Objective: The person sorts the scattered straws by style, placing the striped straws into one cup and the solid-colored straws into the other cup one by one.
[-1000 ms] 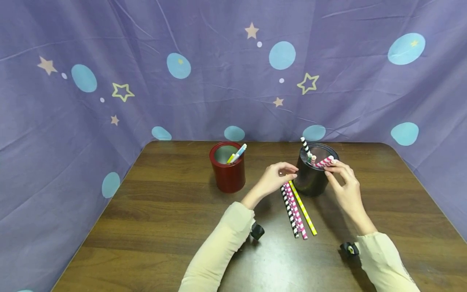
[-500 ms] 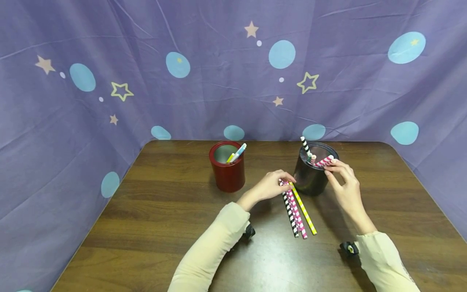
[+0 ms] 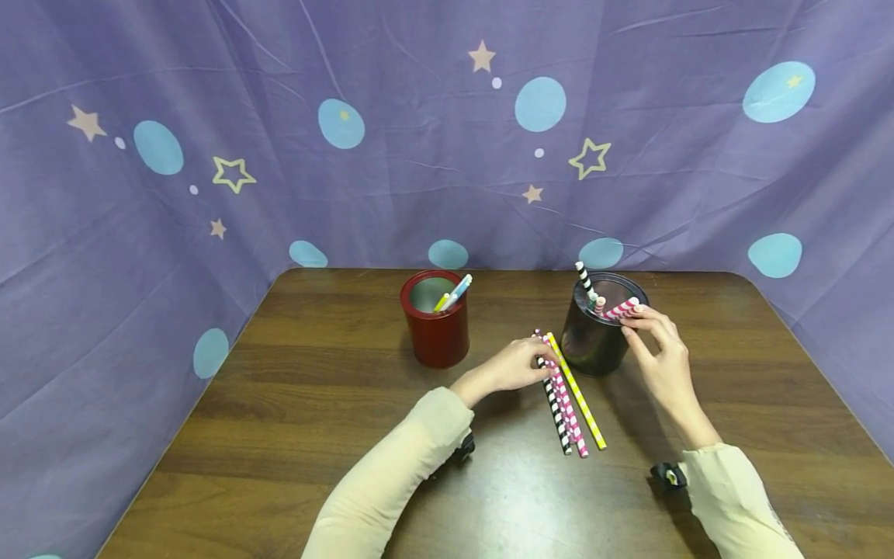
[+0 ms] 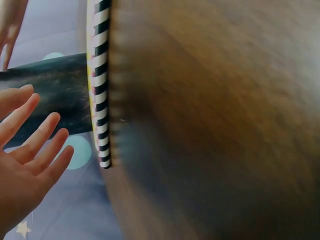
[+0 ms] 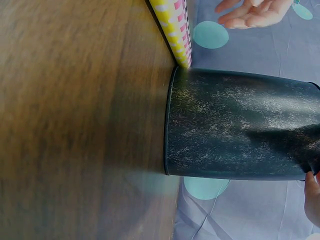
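Observation:
My left hand (image 3: pixel 513 365) is over the far part of several paper straws on the table, its fingers loosely extended in the left wrist view. The bunch has a black-and-white straw (image 3: pixel 556 411), pink-and-white straws (image 3: pixel 571 415) and a yellow-and-white straw (image 3: pixel 583 400) lying slightly apart. A black can (image 3: pixel 594 341) stands upright beside their far ends. With thumb and fingertips, my right hand (image 3: pixel 663 365) holds the can's near right rim, next to leaning pink-striped straws (image 3: pixel 620 310). Another black-and-white straw (image 3: pixel 583 278) sticks up inside the can.
A red can (image 3: pixel 438 338) stands at the back, left of the black can, holding a blue-and-white marker (image 3: pixel 457 291) and a yellow one (image 3: pixel 441 303). Behind the wooden table (image 3: pixel 314 373) hangs a purple curtain (image 3: pixel 419 194) with stars and dots.
My left hand has drawn back from beside the black can and come down over the straws. The yellow straw's far end now shows. My right hand stays at the rim.

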Available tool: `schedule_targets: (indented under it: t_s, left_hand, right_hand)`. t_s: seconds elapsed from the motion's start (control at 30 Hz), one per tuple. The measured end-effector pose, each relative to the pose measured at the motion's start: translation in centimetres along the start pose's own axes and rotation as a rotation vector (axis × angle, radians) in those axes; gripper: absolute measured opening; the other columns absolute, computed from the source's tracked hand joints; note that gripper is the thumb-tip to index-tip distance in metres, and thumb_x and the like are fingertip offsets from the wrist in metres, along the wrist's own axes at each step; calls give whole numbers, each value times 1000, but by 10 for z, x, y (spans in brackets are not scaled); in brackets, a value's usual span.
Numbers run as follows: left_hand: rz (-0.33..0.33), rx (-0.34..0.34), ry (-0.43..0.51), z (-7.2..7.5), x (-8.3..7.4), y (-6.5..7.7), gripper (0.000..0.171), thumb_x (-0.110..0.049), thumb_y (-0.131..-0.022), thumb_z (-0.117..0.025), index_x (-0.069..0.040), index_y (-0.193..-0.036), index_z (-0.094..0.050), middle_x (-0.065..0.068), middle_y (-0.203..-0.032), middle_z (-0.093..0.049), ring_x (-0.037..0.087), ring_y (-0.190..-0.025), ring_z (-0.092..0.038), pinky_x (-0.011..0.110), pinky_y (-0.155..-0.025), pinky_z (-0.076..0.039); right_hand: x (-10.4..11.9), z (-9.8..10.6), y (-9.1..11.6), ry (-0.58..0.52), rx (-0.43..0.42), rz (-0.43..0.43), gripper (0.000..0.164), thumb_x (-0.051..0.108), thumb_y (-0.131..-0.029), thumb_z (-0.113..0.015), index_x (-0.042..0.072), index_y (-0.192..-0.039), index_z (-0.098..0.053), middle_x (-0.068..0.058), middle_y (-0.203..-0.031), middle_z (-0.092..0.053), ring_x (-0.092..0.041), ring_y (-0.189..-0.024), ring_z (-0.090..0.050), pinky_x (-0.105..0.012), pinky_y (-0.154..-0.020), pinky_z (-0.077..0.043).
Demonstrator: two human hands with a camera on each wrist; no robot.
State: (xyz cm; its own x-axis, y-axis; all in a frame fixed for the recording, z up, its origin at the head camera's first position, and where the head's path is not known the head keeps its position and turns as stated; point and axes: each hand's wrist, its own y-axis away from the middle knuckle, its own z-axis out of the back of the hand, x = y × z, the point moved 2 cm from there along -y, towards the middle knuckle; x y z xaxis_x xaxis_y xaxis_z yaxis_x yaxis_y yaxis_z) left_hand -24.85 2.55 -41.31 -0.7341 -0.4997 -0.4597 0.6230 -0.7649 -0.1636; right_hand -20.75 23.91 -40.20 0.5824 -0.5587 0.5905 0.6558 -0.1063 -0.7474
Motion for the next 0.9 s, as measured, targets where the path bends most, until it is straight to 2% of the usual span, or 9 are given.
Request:
schedule_targets:
  t_s: [0.3, 0.57, 0.83, 0.9]
  left_hand:
    - [22, 71, -83, -8, 1, 4, 20, -19, -81, -61, -12, -99, -66, 4, -108, -58, 18, -106, -49, 24, -93, -37]
    - [32, 124, -138, -12, 0, 7, 22, -22, -81, -62, -16, -101, -66, 1, -108, -56, 16, -106, -48, 22, -91, -39]
    - [26, 153, -170, -16, 0, 8, 22, -21, -79, -63, -17, -101, -66, 1, -109, -55, 15, -106, -48, 20, -91, -38]
    - [20, 167, -183, -17, 0, 8, 23, -21, -78, -64, -18, -101, -66, 2, -110, -55, 15, -107, -47, 20, -92, -37]
  right_hand:
    - [-1, -1, 0, 0, -5, 6, 14, -11, -74, -62, -6, -87, -64, -16, -103, -58, -7, -108, -46, -19, -96, -32]
    - [-1, 0, 0, 3, 6, -3, 13, -10, -75, -62, -6, -88, -64, -9, -105, -58, -4, -109, -45, -20, -97, -31]
    - [-1, 0, 0, 6, 8, -6, 14, -11, -75, -62, -6, -88, -63, -13, -105, -58, -4, -109, -44, -19, -96, -31]
    - [0, 0, 0, 6, 12, -9, 15, -11, -75, -62, -6, -89, -64, -10, -106, -58, -4, -109, -44, -20, -97, -31]
